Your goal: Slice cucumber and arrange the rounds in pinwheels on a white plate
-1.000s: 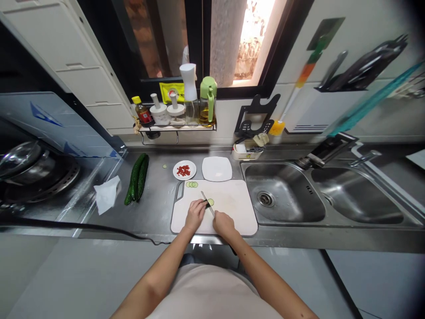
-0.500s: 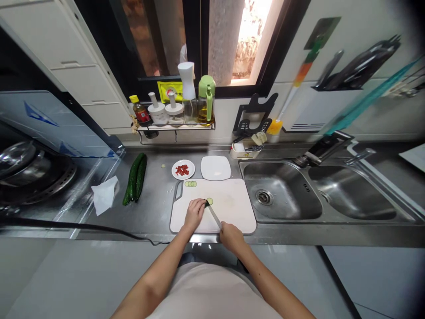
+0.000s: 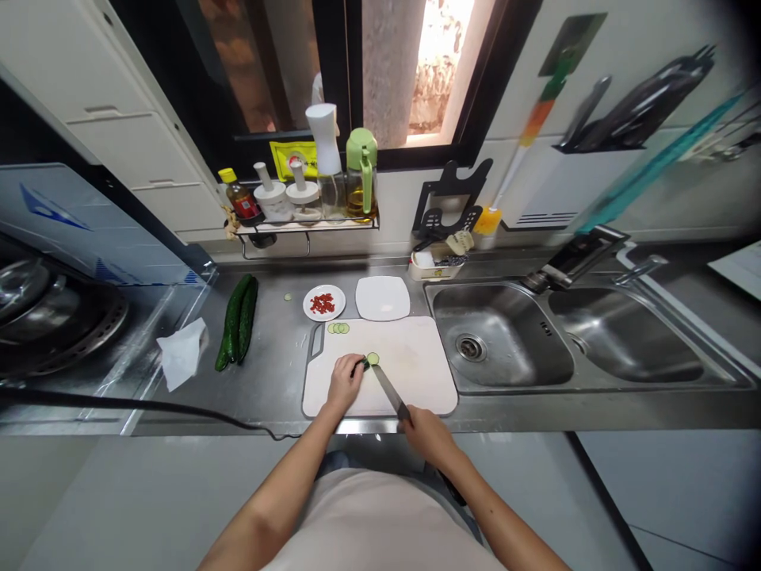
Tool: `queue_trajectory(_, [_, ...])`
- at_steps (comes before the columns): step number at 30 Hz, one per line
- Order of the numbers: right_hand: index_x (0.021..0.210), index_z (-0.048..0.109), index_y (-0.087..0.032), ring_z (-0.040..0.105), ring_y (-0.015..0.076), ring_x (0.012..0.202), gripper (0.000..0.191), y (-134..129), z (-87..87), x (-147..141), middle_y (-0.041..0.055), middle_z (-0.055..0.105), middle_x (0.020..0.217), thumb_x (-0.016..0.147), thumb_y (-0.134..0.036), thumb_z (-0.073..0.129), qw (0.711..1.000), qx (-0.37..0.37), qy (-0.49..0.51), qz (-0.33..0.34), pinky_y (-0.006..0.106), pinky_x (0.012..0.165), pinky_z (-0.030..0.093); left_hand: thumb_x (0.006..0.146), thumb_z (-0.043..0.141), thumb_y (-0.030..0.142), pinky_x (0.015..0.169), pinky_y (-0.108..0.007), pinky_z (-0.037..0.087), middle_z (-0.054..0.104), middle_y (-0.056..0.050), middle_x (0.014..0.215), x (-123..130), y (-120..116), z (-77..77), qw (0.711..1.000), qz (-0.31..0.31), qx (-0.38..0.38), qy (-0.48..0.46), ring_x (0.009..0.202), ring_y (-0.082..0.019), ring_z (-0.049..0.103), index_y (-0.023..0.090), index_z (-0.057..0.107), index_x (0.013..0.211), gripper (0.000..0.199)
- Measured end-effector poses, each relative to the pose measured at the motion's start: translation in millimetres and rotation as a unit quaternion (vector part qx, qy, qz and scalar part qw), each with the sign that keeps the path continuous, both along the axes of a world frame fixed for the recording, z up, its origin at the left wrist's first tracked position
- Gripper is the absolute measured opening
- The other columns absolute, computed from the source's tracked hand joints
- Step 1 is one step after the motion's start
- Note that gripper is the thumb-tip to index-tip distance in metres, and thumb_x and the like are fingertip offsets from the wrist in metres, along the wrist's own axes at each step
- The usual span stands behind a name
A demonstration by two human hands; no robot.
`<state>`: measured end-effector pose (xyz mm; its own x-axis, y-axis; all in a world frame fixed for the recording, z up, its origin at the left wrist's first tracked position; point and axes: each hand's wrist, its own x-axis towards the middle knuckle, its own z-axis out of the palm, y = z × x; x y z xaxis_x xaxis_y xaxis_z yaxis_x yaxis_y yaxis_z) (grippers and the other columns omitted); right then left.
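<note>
My left hand (image 3: 346, 381) is closed around a short piece of cucumber (image 3: 365, 362) on the white cutting board (image 3: 410, 341); most of the piece is hidden under the fingers. Right at its cut end is a pale green cucumber slice (image 3: 372, 358). In my right hand (image 3: 428, 432) is a kitchen knife (image 3: 389, 390), gripped by its dark handle, with the blade tip just beside the slice. Several overlapping cucumber slices (image 3: 338, 327) lie at the board's upper left corner.
Behind the board stand a plate of chopped red pieces (image 3: 322, 303) and a white square plate (image 3: 383, 298). Whole cucumbers (image 3: 238, 321) and a crumpled paper towel (image 3: 182, 353) lie left. To the right is a double sink (image 3: 505, 337). A bottle rack (image 3: 309, 226) hangs behind.
The knife has drawn back slightly to the right and toward me, away from the cucumber piece. My left hand keeps its hold. The whole view has shifted a little.
</note>
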<state>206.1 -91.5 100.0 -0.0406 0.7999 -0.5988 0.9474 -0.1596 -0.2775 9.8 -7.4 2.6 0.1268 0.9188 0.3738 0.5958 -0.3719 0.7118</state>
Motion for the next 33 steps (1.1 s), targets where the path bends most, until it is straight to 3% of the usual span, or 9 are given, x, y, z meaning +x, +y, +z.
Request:
queue_trajectory(5, [0.101,0.060,-0.017,0.061,0.0180,0.087,0.026,3,-2.4,15,0.0099,0.068,0.095,0.091,-0.028,0.039,0.998,0.047,0.002,-0.042,0.024,0.067,0.030,0.090,0.046,0.027,0.090,-0.035,0.044,0.064,-0.007,0.101,0,3,5.8,1.000,0.024,-0.005,-0.005,0.100,-0.019,0.056,0.020,0.062,0.102,0.021])
queue_trajectory(9, [0.100,0.059,-0.017,0.061,0.0190,0.084,0.026,13,-9.1,23,0.0102,0.069,0.093,0.091,-0.028,0.037,0.995,0.069,-0.027,-0.059,0.025,0.064,0.029,0.090,0.046,0.030,0.091,-0.034,0.043,0.063,-0.007,0.103,2,11,19.1,0.999,0.033,-0.036,0.018,0.102,-0.019,0.055,0.020,0.062,0.103,0.023])
queue_trajectory(14, [0.104,0.059,-0.017,0.062,0.0202,0.087,0.030,26,-14.9,24,0.0113,0.069,0.096,0.090,-0.027,0.035,0.994,0.078,-0.044,-0.059,0.026,0.065,0.031,0.084,0.053,0.039,0.093,-0.038,0.037,0.062,-0.008,0.108,18,27,42.6,0.975,0.019,-0.140,0.169,0.107,-0.024,0.050,0.024,0.062,0.110,0.032])
queue_trajectory(18, [0.107,0.058,-0.017,0.062,0.0205,0.089,0.032,31,-17.1,22,0.0114,0.068,0.098,0.090,-0.029,0.034,0.994,0.067,-0.057,-0.061,0.026,0.066,0.033,0.083,0.052,0.035,0.096,-0.043,0.029,0.061,-0.009,0.105,34,34,53.9,0.941,0.003,-0.164,0.294,0.107,-0.027,0.047,0.023,0.065,0.106,0.029])
queue_trajectory(24, [0.107,0.058,-0.019,0.062,0.0211,0.091,0.033,35,-20.0,22,0.0112,0.068,0.100,0.090,-0.030,0.032,0.994,0.060,-0.061,-0.063,0.027,0.069,0.036,0.082,0.051,0.028,0.098,-0.047,0.023,0.060,-0.012,0.103,44,38,49.2,0.921,0.002,-0.159,0.356,0.105,-0.028,0.046,0.019,0.068,0.096,0.023])
queue_trajectory(33, [0.108,0.059,-0.017,0.062,0.0230,0.096,0.034,42,-15.3,20,0.0139,0.067,0.103,0.090,-0.029,0.032,0.996,0.042,-0.058,-0.055,0.029,0.072,0.039,0.078,0.056,0.024,0.096,-0.047,0.025,0.061,-0.013,0.098,42,44,38.7,0.943,-0.003,-0.153,0.296,0.102,-0.028,0.049,0.019,0.064,0.092,0.017])
